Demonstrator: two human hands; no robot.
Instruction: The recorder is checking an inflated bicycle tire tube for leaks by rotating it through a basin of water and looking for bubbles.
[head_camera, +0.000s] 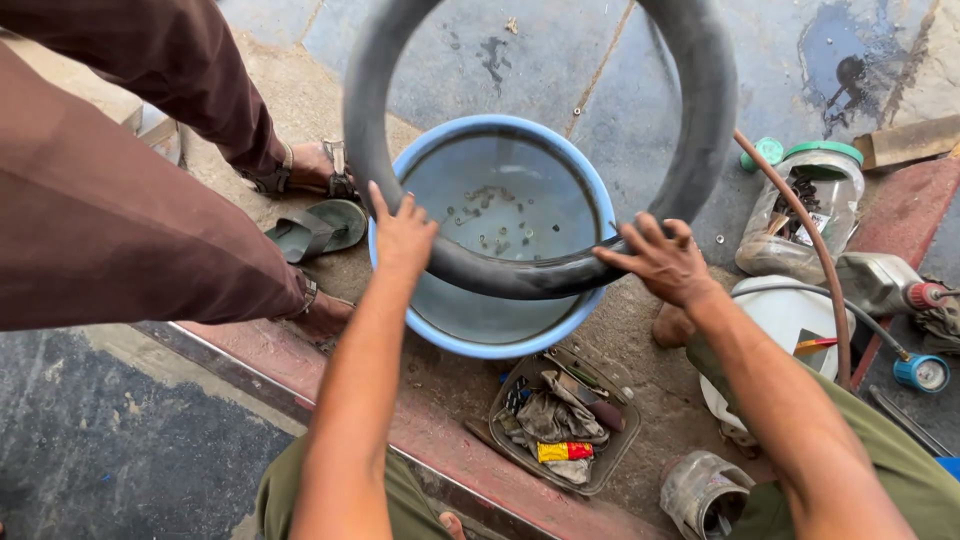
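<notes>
Item: 1 black inner tube (640, 110), upright at frame centre, its lowest arc dipped into a blue water basin (560, 335) on the floor. Left hand (403, 237) and right hand (660, 262) press that arc, fingers spread flat on the rubber. Below the basin: 1 tray of tools and rags (557, 420). Right: 1 plastic jar (800, 205).
</notes>
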